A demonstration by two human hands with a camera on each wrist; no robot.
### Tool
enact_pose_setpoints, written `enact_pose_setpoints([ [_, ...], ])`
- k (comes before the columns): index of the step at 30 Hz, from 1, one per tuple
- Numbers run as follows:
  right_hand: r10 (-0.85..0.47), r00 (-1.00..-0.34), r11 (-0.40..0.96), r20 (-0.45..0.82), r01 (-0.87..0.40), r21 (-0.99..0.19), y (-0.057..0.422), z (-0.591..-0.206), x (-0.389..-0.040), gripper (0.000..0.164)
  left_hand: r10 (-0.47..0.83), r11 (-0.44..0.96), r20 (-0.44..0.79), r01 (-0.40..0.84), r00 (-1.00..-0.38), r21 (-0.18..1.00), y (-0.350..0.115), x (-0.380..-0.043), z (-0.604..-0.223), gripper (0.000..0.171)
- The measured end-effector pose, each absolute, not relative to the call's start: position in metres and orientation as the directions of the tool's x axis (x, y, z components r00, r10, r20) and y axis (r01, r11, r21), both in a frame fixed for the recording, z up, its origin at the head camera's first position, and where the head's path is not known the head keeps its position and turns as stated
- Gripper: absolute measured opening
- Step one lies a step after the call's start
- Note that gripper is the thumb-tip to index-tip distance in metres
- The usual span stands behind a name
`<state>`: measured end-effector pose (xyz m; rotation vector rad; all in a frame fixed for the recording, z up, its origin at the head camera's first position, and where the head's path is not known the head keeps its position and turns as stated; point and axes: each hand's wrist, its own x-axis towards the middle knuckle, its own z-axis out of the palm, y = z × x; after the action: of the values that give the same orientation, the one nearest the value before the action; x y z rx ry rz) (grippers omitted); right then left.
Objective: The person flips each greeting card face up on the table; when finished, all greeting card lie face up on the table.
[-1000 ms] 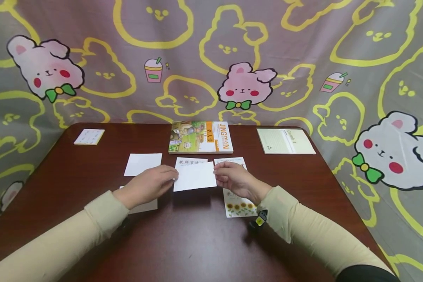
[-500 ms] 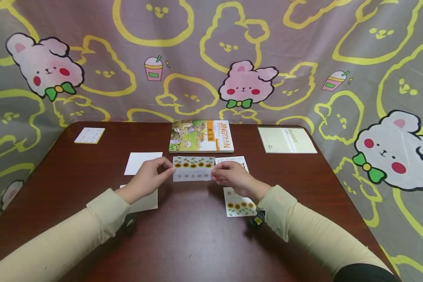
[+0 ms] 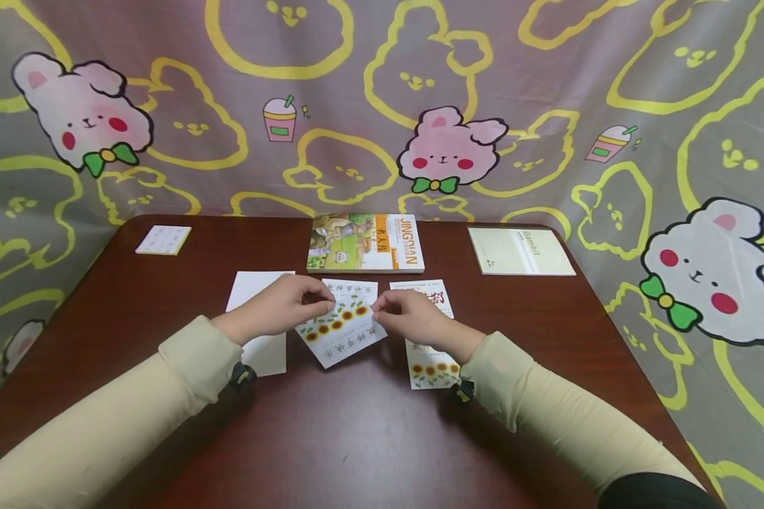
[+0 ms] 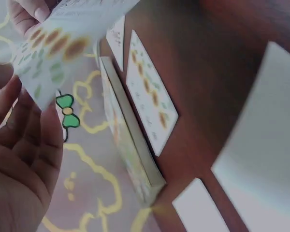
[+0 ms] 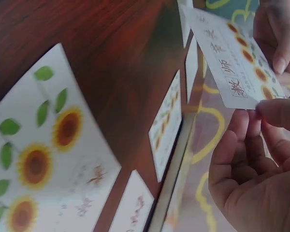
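A sunflower greeting card (image 3: 346, 332) with Chinese lettering is held off the table between both hands, tilted, its print upside down in the head view. My left hand (image 3: 283, 304) pinches one corner. In the left wrist view, that hand's fingers (image 4: 50, 140) lie behind the corner. My right hand (image 3: 414, 318) pinches another corner; the right wrist view shows its thumb (image 5: 280, 113) against the card's edge. Behind the held card lies a second card (image 3: 351, 288), partly covered. To the right are a sunflower card (image 3: 429, 376) and a card with red lettering (image 3: 414, 286), both partly hidden.
White blank-faced cards (image 3: 267, 359) lie at the left, partly behind the left hand. A picture book (image 3: 363, 244) lies at the back middle, a pale green notebook (image 3: 522, 251) at back right, and a small white pad (image 3: 163, 240) at back left. Patterned curtain surrounds the table.
The held card showed its blank side one second ago. It has flipped to its sunflower side, then turned askew and come nearer, uncovering the card behind it.
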<state>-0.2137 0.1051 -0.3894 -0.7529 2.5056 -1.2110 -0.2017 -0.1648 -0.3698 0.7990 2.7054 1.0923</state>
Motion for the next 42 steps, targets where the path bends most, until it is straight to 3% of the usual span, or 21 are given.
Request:
enact_pose_setpoints([
  [3,-0.570,-0.821,0.538,0.038,-0.408,-0.738,0.101,-0.386,-0.213,0.012,0.543,0.601,0.088,0.460,-0.835,0.653,-0.161,-0.204,-0.366,0.008],
  [6,-0.475,-0.877,0.506,0.072,-0.338,-0.793,0.096,-0.387,-0.212,0.019,0.475,0.629,0.089,0.409,-0.875,0.661,-0.162,-0.206,-0.367,0.009],
  [9,-0.274,-0.961,0.266,0.045,-0.121,-0.956,0.091,-0.393,-0.213,0.029,0.331,0.590,0.088,0.279,-0.940,0.757,-0.164,-0.206,-0.371,0.011],
  [12,-0.121,-0.991,-0.092,-0.048,0.060,-0.994,0.087,-0.402,-0.212,0.027,0.195,0.423,0.080,0.157,-0.978,0.892,-0.165,-0.206,-0.374,0.011],
  [14,-0.123,-0.987,-0.211,-0.102,0.126,-0.969,0.084,-0.408,-0.209,0.016,0.142,0.279,0.073,0.111,-0.987,0.954,-0.163,-0.205,-0.377,0.009],
  [16,-0.178,-0.975,-0.249,-0.135,0.177,-0.952,0.081,-0.411,-0.204,0.006,0.123,0.162,0.063,0.083,-0.990,0.983,-0.160,-0.204,-0.378,0.009],
  [21,-0.217,-0.967,-0.292,-0.135,0.196,-0.936,0.077,-0.411,-0.201,0.014,0.158,0.052,0.019,0.028,-0.987,0.998,-0.151,-0.200,-0.382,0.008],
  [24,-0.163,-0.981,-0.263,-0.110,0.150,-0.953,0.082,-0.411,-0.207,0.012,0.225,0.117,-0.036,-0.010,-0.974,0.993,-0.152,-0.199,-0.386,0.019],
  [30,-0.164,-0.980,-0.059,-0.111,0.122,-0.991,0.103,-0.417,-0.217,0.003,0.313,0.283,-0.118,-0.026,-0.942,0.959,-0.165,-0.203,-0.396,0.042],
  [37,-0.274,-0.942,0.130,-0.194,0.163,-0.978,0.115,-0.425,-0.212,0.009,0.262,0.316,-0.169,-0.081,-0.950,0.945,-0.166,-0.203,-0.402,0.040],
  [42,-0.284,-0.935,0.199,-0.211,0.158,-0.967,0.113,-0.428,-0.205,0.009,0.226,0.358,-0.258,-0.166,-0.939,0.919,-0.159,-0.197,-0.406,0.041],
])
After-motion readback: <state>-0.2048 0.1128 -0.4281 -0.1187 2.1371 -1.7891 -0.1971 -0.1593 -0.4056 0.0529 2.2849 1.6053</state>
